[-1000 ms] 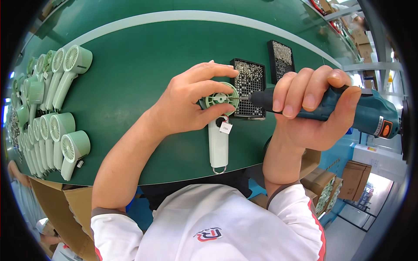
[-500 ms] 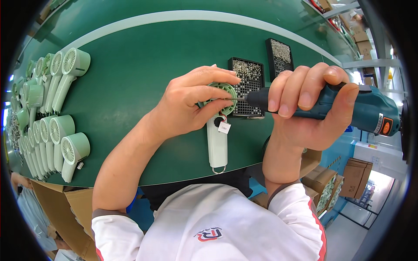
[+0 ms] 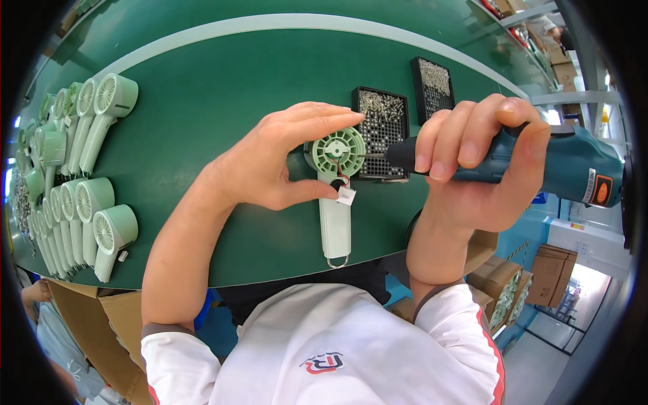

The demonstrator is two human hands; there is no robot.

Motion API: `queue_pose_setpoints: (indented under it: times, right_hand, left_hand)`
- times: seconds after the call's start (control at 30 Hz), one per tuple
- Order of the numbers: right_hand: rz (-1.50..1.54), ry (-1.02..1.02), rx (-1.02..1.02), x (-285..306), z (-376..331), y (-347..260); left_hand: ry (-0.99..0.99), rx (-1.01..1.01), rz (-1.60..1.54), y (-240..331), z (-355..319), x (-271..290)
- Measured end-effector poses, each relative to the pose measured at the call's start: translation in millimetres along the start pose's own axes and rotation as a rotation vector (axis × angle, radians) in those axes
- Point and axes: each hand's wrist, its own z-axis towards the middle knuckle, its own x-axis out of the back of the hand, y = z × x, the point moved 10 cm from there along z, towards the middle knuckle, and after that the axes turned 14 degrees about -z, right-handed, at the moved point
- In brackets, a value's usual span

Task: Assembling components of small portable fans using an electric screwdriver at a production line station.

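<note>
We're curving our left grip (image 3: 277, 156) wide around the pale green fan (image 3: 334, 214), our right grip (image 3: 476, 199) is clasping the screwdriver (image 3: 572, 160) to its right, and if that barely steadied fan is shifting, the bit (image 3: 374, 156) could be slipping into its exposed wires (image 3: 343, 177).

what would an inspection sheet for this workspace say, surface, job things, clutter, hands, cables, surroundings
Surface: green table with a pale strip across its far part
Job's things: pale handheld fan, ribbed inside of its head exposed; teal power screwdriver, bit at the head's rim, contact unclear; near black tray and far black tray, both holding screws
Clutter: rows of fans at the left
Left hand: open around the fan head, touch unclear
Right hand: closed around the screwdriver
Cables: thin wires between the fan head and a small white piece
Surroundings: cardboard boxes at right; another person, lower left
</note>
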Motion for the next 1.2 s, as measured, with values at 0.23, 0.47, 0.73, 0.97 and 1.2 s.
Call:
queue_pose_setpoints:
  times: [0.23,0.47,0.73,0.97,1.2]
  right_hand:
    - [-0.056,-0.025,-0.042,-1.1,-1.2,5.2]
    - [-0.121,-0.02,-0.047,-4.5,-0.3,9.0]
    - [-0.175,0.016,-0.08,-6.0,0.1,13.4]
    - [-0.187,0.06,-0.084,-8.2,1.6,16.5]
    - [-0.206,0.053,-0.047,-12.5,1.7,16.6]
  left_hand:
    - [-0.051,0.114,0.022,-18.1,-2.1,2.7]
    - [-0.05,0.13,0.02,-23.0,-2.0,3.9]
    - [-0.047,0.111,0.012,-21.0,-2.1,4.1]
    - [-0.045,0.112,0.005,-22.6,-2.9,4.4]
    - [-0.022,0.075,0.027,-20.0,-2.1,6.2]
